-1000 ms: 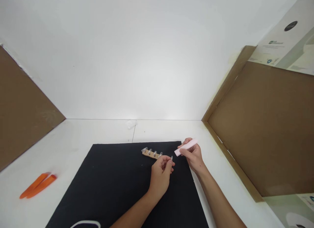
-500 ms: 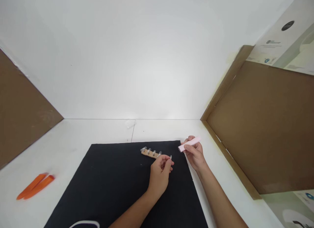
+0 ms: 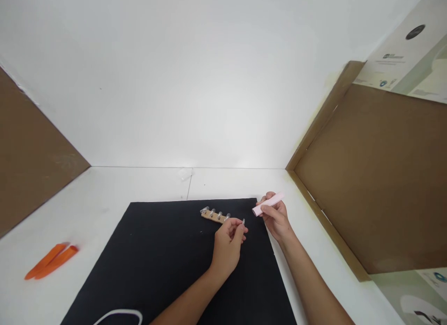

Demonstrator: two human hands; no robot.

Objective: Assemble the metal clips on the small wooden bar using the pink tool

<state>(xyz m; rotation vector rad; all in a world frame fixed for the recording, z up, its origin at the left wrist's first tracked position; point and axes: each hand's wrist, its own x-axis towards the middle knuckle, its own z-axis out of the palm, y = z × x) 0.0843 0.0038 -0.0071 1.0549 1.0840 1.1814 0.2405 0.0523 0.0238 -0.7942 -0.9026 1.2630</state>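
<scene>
My left hand (image 3: 226, 246) is closed, thumb against fingers, over the right end of a cardboard strip (image 3: 215, 216) above the black mat. Several clear pieces shaped like nail tips (image 3: 220, 215) stand in a row on the strip. Another clear tip (image 3: 243, 221) pokes out at my left fingertips; whether it is fixed to the covered part of the strip is hidden. In my right hand (image 3: 277, 218) is a smooth, pale pink stick (image 3: 268, 204), pinched between thumb and fingers. It tilts, with its lower end pointing left toward the clear tip, apart from it.
The black mat (image 3: 157, 250) covers the middle of the white table. Two orange strips (image 3: 52, 262) lie at the left. A white cable (image 3: 118, 311) curves at the front edge, and a clear scrap (image 3: 186, 175) sits near the back. Brown panels (image 3: 377, 176) rise on both sides.
Both hands keep their grips and nearly the same places. The pink stick has shifted very slightly left. The whole view has moved a little.
</scene>
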